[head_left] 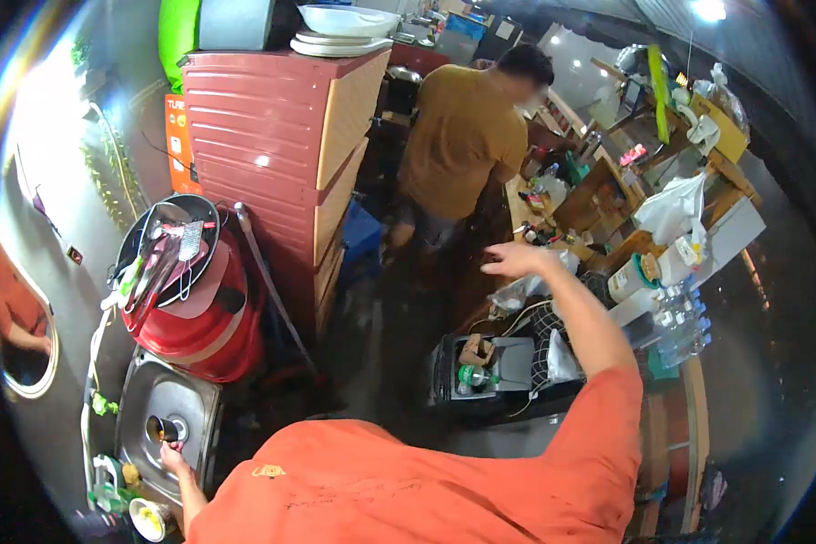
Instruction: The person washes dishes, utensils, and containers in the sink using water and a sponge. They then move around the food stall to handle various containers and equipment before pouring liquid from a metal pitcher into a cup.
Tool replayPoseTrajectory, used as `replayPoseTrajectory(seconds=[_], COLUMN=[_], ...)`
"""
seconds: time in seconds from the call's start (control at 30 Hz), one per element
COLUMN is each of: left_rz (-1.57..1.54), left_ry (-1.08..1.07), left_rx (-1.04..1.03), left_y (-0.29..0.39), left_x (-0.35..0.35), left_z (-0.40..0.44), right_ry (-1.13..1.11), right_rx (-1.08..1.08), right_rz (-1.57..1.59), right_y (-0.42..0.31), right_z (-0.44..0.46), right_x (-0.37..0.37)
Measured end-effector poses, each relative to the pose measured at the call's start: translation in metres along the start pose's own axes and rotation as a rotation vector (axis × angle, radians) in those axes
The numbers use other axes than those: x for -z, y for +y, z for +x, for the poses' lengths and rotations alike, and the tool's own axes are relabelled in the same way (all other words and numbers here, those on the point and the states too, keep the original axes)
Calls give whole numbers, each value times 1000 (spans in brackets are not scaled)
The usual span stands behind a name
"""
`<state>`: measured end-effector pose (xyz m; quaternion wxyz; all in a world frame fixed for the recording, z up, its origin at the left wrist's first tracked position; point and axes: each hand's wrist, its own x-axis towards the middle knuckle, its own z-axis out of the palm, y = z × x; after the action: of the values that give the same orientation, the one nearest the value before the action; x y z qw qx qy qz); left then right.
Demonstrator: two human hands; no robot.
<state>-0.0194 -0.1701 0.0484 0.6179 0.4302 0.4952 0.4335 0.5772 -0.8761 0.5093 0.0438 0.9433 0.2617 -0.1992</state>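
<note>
At the lower left, my left hand (174,456) is closed on a dark mug (157,430), held over the metal sink (204,399) beside its drain. The mug is tilted and something brownish shows at its opening. On the other side, my right hand (519,260) reaches out in the air with its fingers stretched and nothing visible in it. Below that arm are a clear plastic bag (517,297) and a grey bin (515,364) with a green-labelled bottle (474,377) on top.
A red drum (204,335) topped with pans and utensils stands behind the sink. Beyond it rises a maroon drawer cabinet (254,118). A person in a brown shirt (462,136) stands ahead. Plastic bottles (680,326) and a cluttered wooden counter line the right.
</note>
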Motion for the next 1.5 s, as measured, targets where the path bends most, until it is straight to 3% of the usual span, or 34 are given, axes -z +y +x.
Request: replayPoseTrajectory(seconds=[0.07, 0.1, 0.17, 0.2, 0.27, 0.37, 0.5, 0.7, 0.9, 1.03, 1.1, 1.13, 1.2, 1.23, 1.27, 1.33, 1.4, 1.43, 1.5], left_rz=[3, 21, 33, 38, 141, 86, 87, 168, 93, 124, 128, 130, 143, 143, 148, 157, 163, 171, 183], left_ry=[70, 49, 32, 28, 182, 206, 201, 250, 334, 336, 330, 319, 319, 317, 316, 300, 279, 265, 242], left_rx=[-6, -38, -68, -71, -49, -72, -61, -3, -41, -40, -46, -42, -42, -38, -35, -35, -33, -24, -7], left_y=[5, 1, 0, 4, 15, 25, 31, 32, 32, 21, 15, 14, 8, 5, 1, -2, -5, -8, -13], left_x=[-4, 2, 5, 3, -3, -6, -6, 3, -13, -80, -127, -154, -210, -236, -261, -314, -362, -384, -424], left_z=[-6, 0, 0, -11, -22, -25, -19, 16, 10, -6, -18, -27, -49, -60, -71, -89, -105, -113, -127], right_ry=[-277, -63, 24, 193, 301, 174, 160, 82, 108, 135, 442, 449, 856, 857, 910, 952, 1027, 953, 950], right_rx=[-250, -259, -628, -651, -715, -627, -753, -800, -846, -831, -831, -825, -812, -805, -753, -692, -903, -767, -834], right_rz=[-78, -131, 292, 424, 567, 321, 577, 575, 704, 777, 742, 746, 275, 274, -44, -350, 237, 58, 102], right_y=[58, 138, 155, 151, 185, 233, 210, 191, 227, 280, 310, 351, 439, 474, 507, 541, 541, 542, 591], right_z=[16, 46, 30, 14, 22, 44, 51, 60, 80, 104, 120, 138, 168, 177, 186, 209, 211, 208, 231], right_x=[13, -17, 10, 15, 4, -9, 11, 23, 15, 21, 33, 29, 26, 31, 33, 43, 73, 73, 69])
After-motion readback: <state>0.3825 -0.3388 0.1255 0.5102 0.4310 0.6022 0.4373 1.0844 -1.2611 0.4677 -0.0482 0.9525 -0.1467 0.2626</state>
